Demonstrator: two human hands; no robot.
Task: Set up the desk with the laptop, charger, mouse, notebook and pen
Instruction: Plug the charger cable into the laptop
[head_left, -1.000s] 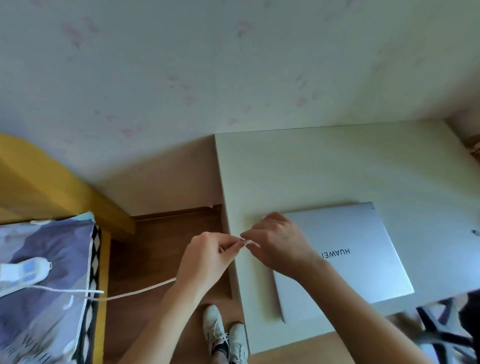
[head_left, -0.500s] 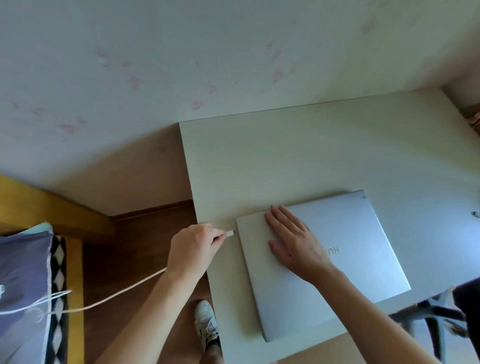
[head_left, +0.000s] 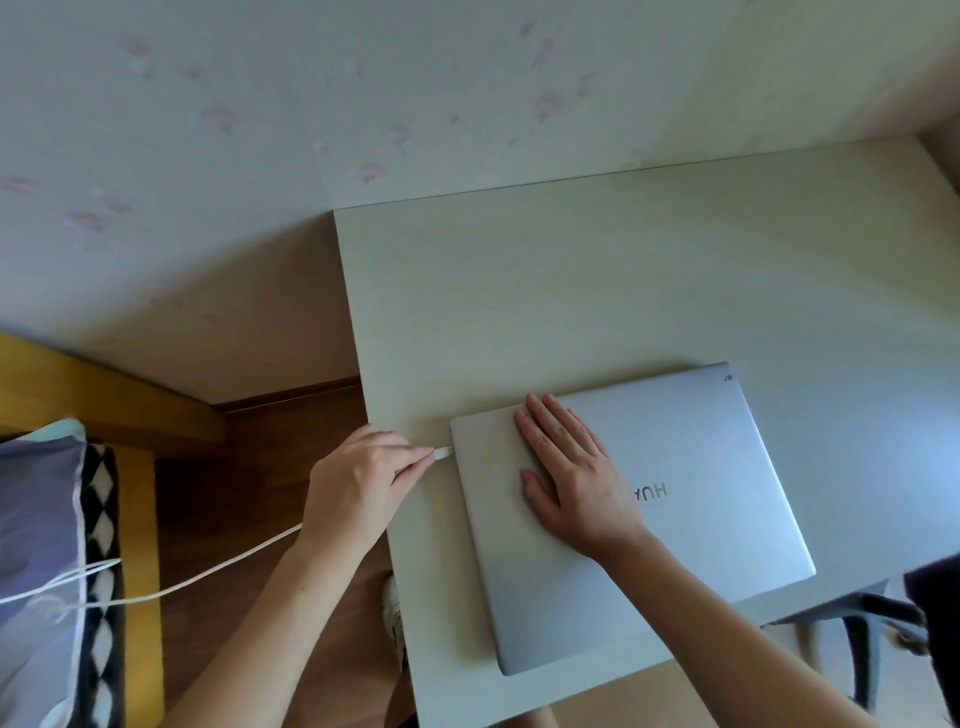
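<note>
A closed silver laptop (head_left: 701, 514) lies on the pale desk (head_left: 597, 291), near its front edge. My left hand (head_left: 358, 478) pinches the plug of the white charger cable (head_left: 218, 569), and the plug tip touches the laptop's left edge near its far corner. The cable trails down and left to the bed. My right hand (head_left: 566, 467) lies flat, fingers spread, on the laptop's lid. No mouse, notebook or pen shows.
A bed with a purple patterned cover (head_left: 41, 571) and a yellow wooden frame (head_left: 104, 395) stands at the left. Brown floor (head_left: 234, 493) lies between bed and desk, with my shoe (head_left: 395, 618) on it. A chair frame (head_left: 872, 623) sits at the lower right.
My right hand let go of the plug and came down flat on the laptop lid. My left hand carried the plug right until it met the laptop's left edge.
</note>
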